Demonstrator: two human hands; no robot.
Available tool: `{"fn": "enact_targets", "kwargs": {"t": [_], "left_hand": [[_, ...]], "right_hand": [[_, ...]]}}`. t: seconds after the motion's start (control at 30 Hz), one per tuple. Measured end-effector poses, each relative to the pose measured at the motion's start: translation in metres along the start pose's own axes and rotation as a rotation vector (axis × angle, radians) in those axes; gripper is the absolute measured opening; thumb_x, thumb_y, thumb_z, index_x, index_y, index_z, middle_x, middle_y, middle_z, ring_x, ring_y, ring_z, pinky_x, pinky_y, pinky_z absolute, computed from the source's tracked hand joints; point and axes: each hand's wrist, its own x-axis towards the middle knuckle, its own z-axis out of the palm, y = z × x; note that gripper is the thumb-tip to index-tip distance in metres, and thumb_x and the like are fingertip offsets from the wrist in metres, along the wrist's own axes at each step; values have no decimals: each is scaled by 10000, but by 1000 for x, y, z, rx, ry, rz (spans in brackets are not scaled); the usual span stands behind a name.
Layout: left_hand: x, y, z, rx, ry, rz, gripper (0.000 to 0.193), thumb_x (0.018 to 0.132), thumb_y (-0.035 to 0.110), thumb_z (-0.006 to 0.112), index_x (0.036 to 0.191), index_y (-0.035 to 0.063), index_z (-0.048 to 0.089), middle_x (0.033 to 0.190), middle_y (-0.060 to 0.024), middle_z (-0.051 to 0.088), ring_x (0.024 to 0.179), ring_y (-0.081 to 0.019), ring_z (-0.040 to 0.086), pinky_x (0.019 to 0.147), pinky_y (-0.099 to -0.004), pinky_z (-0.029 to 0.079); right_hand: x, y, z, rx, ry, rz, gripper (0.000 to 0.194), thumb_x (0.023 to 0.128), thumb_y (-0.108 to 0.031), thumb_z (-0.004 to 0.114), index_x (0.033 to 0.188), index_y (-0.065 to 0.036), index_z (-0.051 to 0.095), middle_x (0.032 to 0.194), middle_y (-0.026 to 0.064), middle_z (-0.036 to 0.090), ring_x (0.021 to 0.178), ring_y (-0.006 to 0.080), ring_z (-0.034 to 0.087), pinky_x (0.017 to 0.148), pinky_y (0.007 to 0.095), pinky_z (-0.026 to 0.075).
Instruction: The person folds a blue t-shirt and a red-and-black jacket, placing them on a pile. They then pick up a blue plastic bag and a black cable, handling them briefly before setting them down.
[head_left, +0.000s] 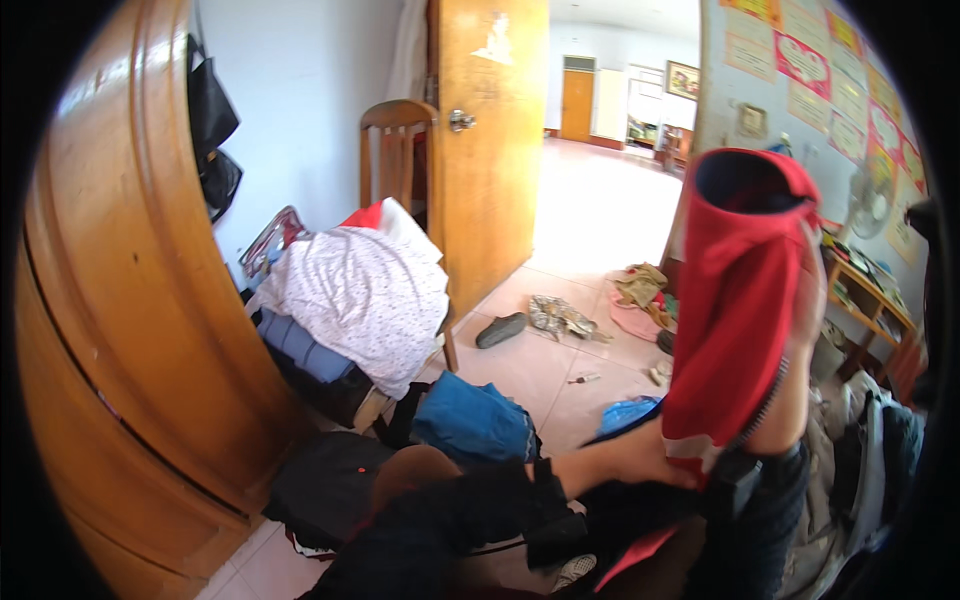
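A red zip garment (731, 322) with a dark inner side is held up in front of me on the right. Its round opening faces upward, and a zipper runs down its lower right edge. My right hand (810, 289) grips it high on the right side, with most of the fingers hidden behind the cloth. Lower down, my left hand (667, 461) grasps the garment near a pale band; its fingertips are partly covered. Dark cloth and a red-pink piece (637, 555) show below my hands, around my lap.
A wooden chair (397, 124) bears heaped clothes under a speckled white cloth (360, 300). Folded blue (472, 420) and black (322, 480) clothes lie before it. A grey shoe (501, 330) and crumpled cloths (559, 315) are on the tiles. A wooden wardrobe (135, 262) stands left, an open door (487, 165) ahead.
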Motion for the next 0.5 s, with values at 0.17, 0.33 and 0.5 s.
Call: {"fn": "enact_targets", "kwargs": {"t": [0.17,0.33,0.5], "left_hand": [[2,-40,34,321,174,77,586,772,119,755,1295,52,499,1282,-138,561,1211,-226,513,995,-374,415],[0,-43,6,87,650,-163,469,858,213,698,1262,30,546,1126,-159,662,1056,-269,635,908,-346,486],[-35,44,-97,487,996,125,474,861,34,635,1314,-6,502,1251,-145,598,1163,-218,560,1016,-320,419]], "right_hand": [[-23,2,0,-55,5,-79,391,1000,-264,445,1294,-13,509,1295,187,567,1178,312,566,1031,476,444],[-52,-44,-36,-321,487,-241,459,993,-320,455,1347,-29,460,1340,197,526,1204,329,547,998,515,463],[-87,-72,-99,-323,697,-286,388,968,-303,511,1264,-52,523,1249,154,589,1145,286,578,986,508,453]]}}
